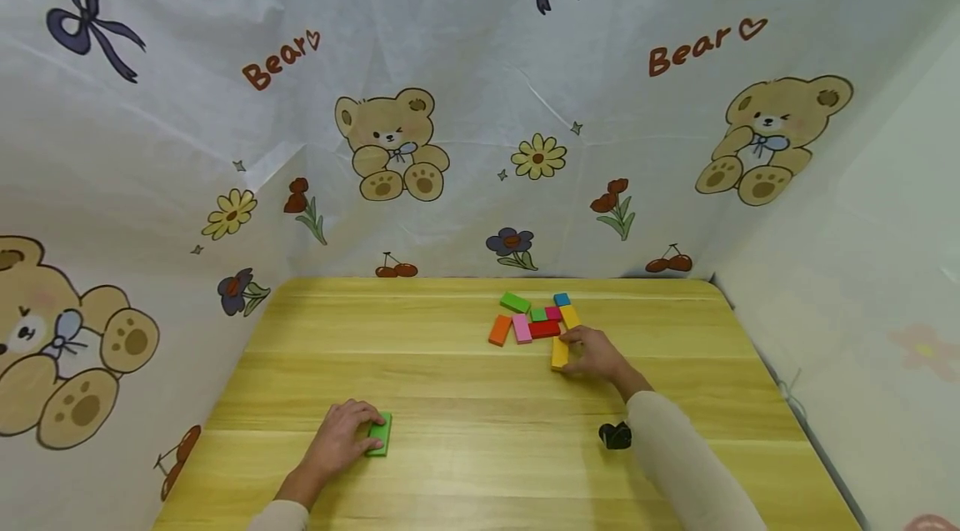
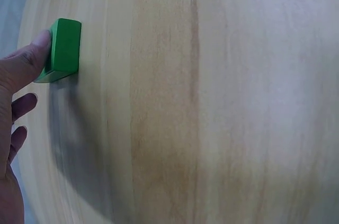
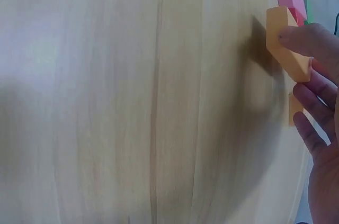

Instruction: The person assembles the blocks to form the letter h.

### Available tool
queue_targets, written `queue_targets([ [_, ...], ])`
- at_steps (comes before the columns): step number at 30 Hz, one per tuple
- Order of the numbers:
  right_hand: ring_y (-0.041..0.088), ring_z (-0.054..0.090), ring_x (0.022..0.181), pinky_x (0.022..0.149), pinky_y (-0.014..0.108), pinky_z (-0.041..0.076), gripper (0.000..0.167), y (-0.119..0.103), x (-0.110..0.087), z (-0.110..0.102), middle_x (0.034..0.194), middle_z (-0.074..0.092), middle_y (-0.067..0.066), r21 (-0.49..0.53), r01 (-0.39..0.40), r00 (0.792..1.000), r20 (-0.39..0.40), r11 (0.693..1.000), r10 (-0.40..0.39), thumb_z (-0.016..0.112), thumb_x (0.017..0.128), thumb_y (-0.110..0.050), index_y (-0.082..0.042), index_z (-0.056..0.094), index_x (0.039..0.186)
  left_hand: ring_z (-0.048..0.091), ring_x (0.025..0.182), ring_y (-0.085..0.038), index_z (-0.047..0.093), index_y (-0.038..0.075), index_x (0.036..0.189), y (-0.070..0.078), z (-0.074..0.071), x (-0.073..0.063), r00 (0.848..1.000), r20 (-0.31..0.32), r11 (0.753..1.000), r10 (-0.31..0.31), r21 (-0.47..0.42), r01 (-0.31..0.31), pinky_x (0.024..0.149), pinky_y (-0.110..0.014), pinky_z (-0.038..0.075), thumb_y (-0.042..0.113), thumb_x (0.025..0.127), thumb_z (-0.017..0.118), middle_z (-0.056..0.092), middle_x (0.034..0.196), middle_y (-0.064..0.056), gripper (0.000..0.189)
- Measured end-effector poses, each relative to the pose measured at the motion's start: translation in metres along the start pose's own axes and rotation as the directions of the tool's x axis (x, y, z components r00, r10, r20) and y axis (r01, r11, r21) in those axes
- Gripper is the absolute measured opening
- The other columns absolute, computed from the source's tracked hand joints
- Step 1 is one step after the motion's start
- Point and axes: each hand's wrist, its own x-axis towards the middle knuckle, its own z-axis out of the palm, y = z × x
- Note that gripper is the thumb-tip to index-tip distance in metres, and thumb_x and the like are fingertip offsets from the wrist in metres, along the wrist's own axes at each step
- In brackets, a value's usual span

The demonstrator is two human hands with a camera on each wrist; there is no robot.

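Note:
My left hand pinches a flat green block at the front left of the table; in the left wrist view the thumb presses one face of this green block. Over at the right, my right hand grips a yellow block between thumb and fingers, just in front of a cluster of coloured blocks. The right wrist view shows the yellow block tilted, its shadow on the wood beside it. A second yellow block lies behind that hand.
The cluster holds an orange block, a pink block, a red block, a green block, a blue block and smaller ones. A black object lies by the right sleeve. A bear-print sheet hangs behind the table.

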Motion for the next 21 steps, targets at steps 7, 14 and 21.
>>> queue_targets([
  [7, 0.038, 0.052, 0.117, 0.100, 0.055, 0.039, 0.059, -0.018, 0.004, 0.011, 0.120, 0.062, 0.017, 0.042, 0.042, 0.999, -0.022, 0.998, -0.041, 0.085, 0.072, -0.022, 0.002, 0.064, 0.122, 0.059, 0.092, -0.017, 0.072, 0.018, 0.090, -0.003, -0.002, 0.001, 1.000, -0.012, 1.000, 0.019, -0.002, -0.019, 0.083, -0.047, 0.043, 0.023, 0.066, 0.086, 0.067, 0.097, 0.007, 0.028],
  [14, 0.031, 0.057, 0.108, 0.095, 0.048, 0.046, 0.058, -0.046, 0.013, 0.029, 0.120, 0.060, 0.015, 0.097, 0.083, 0.997, -0.016, 0.992, -0.082, 0.086, 0.072, -0.022, 0.001, 0.065, 0.121, 0.059, 0.092, -0.017, 0.072, 0.019, 0.089, -0.003, 0.000, 0.000, 0.999, -0.029, 1.000, 0.028, -0.011, -0.028, 0.083, -0.048, 0.043, 0.022, 0.065, 0.086, 0.067, 0.097, 0.007, 0.028],
  [21, 0.032, 0.055, 0.112, 0.098, 0.047, 0.043, 0.058, -0.074, 0.023, 0.050, 0.121, 0.060, 0.014, 0.122, 0.126, 0.992, -0.014, 0.985, -0.125, 0.086, 0.071, -0.021, 0.002, 0.065, 0.120, 0.060, 0.093, -0.017, 0.072, 0.018, 0.089, -0.002, -0.001, 0.002, 0.999, -0.012, 0.999, 0.052, 0.009, -0.052, 0.083, -0.046, 0.042, 0.024, 0.067, 0.085, 0.066, 0.097, 0.007, 0.027],
])
